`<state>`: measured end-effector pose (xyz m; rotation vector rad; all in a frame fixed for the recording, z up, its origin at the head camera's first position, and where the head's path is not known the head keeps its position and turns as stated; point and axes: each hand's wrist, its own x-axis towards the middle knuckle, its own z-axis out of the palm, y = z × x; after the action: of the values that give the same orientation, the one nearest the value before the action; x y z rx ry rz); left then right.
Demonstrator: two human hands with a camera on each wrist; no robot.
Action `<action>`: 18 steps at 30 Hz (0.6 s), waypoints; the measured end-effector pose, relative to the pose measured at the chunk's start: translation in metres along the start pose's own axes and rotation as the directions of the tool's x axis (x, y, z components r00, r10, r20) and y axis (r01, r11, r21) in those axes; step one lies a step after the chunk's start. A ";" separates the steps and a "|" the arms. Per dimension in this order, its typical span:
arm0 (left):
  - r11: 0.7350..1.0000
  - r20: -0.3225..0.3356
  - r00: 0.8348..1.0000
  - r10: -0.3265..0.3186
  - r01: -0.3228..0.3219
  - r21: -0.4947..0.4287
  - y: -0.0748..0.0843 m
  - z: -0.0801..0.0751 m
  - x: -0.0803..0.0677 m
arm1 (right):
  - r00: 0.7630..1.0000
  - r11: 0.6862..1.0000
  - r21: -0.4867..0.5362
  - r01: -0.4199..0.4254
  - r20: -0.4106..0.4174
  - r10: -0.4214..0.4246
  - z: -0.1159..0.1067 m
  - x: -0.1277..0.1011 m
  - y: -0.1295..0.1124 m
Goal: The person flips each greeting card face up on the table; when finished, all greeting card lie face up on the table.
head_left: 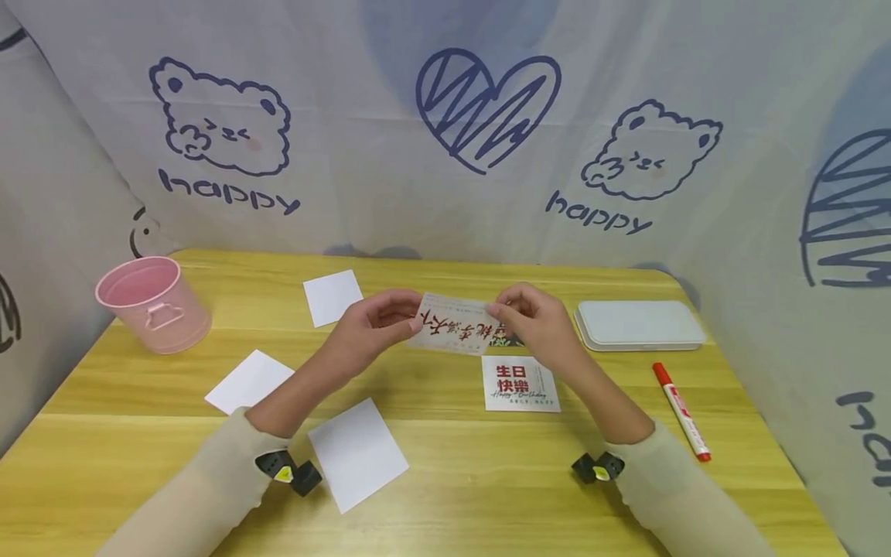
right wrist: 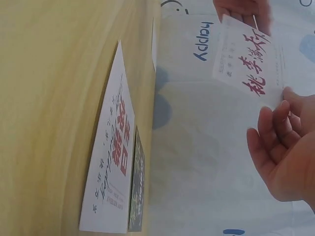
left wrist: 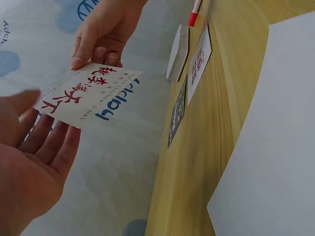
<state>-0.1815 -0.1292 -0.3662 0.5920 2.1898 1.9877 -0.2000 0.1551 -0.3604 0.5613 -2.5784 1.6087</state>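
Note:
Both hands hold a pale greeting card point(head_left: 454, 325) with red Chinese lettering, raised above the table. My left hand point(head_left: 372, 329) pinches its left end, thumb on top and fingers beneath. At the opposite end, the thumb and fingers of my right hand point(head_left: 532, 321) pinch the card's edge. Below the right hand lies a white birthday card point(head_left: 520, 384) with red characters. A dark card with a green pattern point(left wrist: 177, 115) lies just beyond it, partly hidden in the head view by the held card and right hand.
Three blank white cards lie to the left: one far back point(head_left: 332, 298), one by the left forearm point(head_left: 249, 381), one nearer point(head_left: 358, 455). A pink bucket point(head_left: 155, 305) stands at the back left. Rightward are a white case point(head_left: 640, 325) and a red-capped marker point(head_left: 682, 411).

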 end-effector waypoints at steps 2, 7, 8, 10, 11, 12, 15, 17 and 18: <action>1.000 -0.012 1.000 0.005 -0.005 -0.011 -0.001 0.001 0.001 | 1.000 1.000 0.006 -0.002 0.008 0.002 -0.001 0.000 0.000; 1.000 -0.083 0.997 0.002 0.000 0.029 0.001 0.002 0.001 | 0.996 0.998 -0.058 -0.002 0.088 0.007 -0.002 -0.001 -0.003; 0.999 -0.085 0.996 0.000 0.004 0.044 0.001 0.002 0.001 | 0.994 0.998 -0.069 0.003 0.111 0.005 -0.002 -0.002 -0.004; 0.996 -0.074 0.997 -0.006 0.012 0.092 0.003 0.004 -0.001 | 0.986 0.995 -0.091 0.033 0.163 -0.018 0.001 -0.004 -0.007; 0.993 -0.057 0.998 -0.011 0.017 0.116 0.003 0.006 -0.002 | 0.981 0.994 -0.090 0.054 0.193 -0.036 0.002 -0.005 -0.009; 0.990 -0.035 0.999 -0.018 0.023 0.139 0.004 0.008 -0.003 | 0.974 0.994 -0.085 0.072 0.221 -0.052 0.005 -0.006 -0.012; 0.982 0.020 1.000 -0.023 0.019 0.188 0.007 0.015 -0.006 | 0.952 0.989 -0.095 0.115 0.293 -0.083 0.013 -0.012 -0.019; 0.982 0.040 0.999 -0.018 0.010 0.187 0.008 0.020 -0.007 | 0.943 0.985 -0.103 0.136 0.318 -0.096 0.018 -0.015 -0.023; 0.984 0.042 0.999 -0.012 0.005 0.180 0.008 0.021 -0.007 | 0.943 0.985 -0.105 0.140 0.318 -0.101 0.020 -0.016 -0.024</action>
<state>-0.1661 -0.1118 -0.3618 0.6392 2.3574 1.7680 -0.1736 0.1321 -0.3528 1.0157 -2.7705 1.4047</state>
